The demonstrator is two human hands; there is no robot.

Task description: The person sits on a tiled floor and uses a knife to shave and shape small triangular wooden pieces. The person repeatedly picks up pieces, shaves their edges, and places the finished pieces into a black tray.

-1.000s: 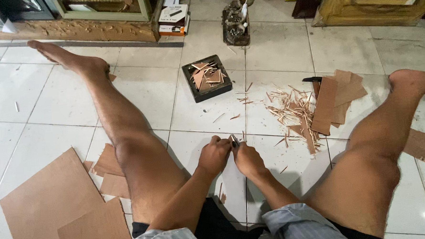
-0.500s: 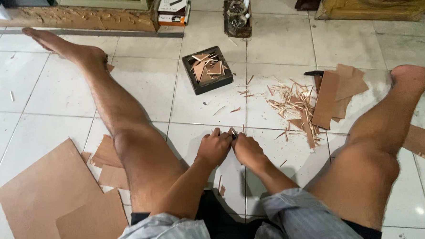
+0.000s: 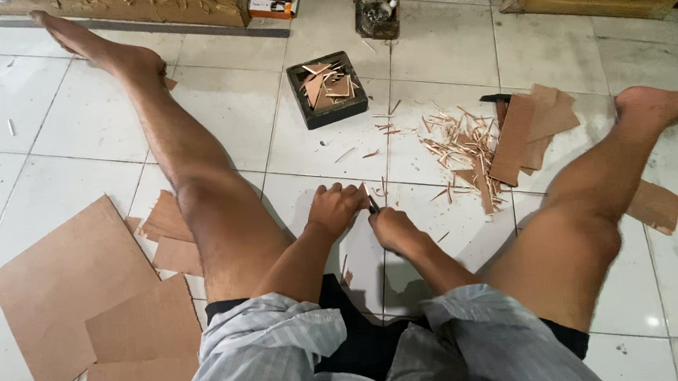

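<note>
I sit on a white tiled floor with my legs spread. My left hand (image 3: 334,207) presses a small brown cardboard piece (image 3: 362,192) to the floor between my legs. Beside it, my right hand (image 3: 391,228) grips a thin dark cutting tool (image 3: 373,204) whose tip meets the piece. The two hands almost touch. Most of the piece is hidden under my left fingers.
A dark square tray (image 3: 327,88) of cut brown pieces sits ahead. A heap of thin brown strips (image 3: 463,147) and stacked cardboard pieces (image 3: 531,129) lie to the right. Large cardboard sheets (image 3: 76,289) lie at the left. Wooden furniture lines the far edge.
The view has tilted down a little, so everything sits higher in the frame. My hands stay together at the same spot on the floor, shifting only slightly.
</note>
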